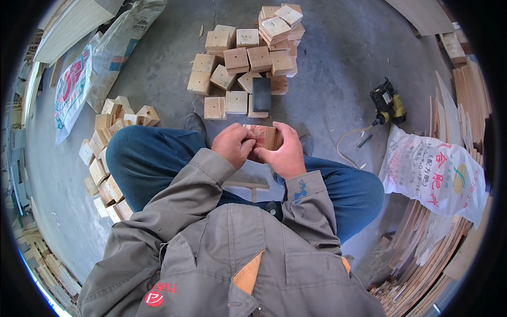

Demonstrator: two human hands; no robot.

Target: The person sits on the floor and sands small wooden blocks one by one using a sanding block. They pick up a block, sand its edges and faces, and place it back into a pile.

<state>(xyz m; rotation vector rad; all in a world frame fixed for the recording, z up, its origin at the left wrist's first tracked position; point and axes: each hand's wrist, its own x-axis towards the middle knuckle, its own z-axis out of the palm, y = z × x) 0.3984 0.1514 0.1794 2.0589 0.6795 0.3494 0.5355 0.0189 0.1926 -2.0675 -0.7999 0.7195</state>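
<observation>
Between my knees I hold a small wooden block [270, 138] with layered edges and a reddish-streaked face. My right hand [289, 154] is closed round its right side, thumb at the near edge. My left hand [231, 145] is closed at the block's left side, with curled fingers pressed against its face. Whether a small thing is pinched in those left fingers is hidden. Just beyond my hands stands a group of similar wooden blocks [236, 60], several with a small hole in the top. A dark grey rectangular block [261, 95] lies on the nearest of them.
More wooden blocks [99, 142] are heaped beside my left knee. A black and yellow power tool [388, 101] with a hose lies to the right, near a dark pen-like stick [364, 140]. A white printed sack [435, 174] rests on stacked wood strips; another sack [74, 92] lies far left.
</observation>
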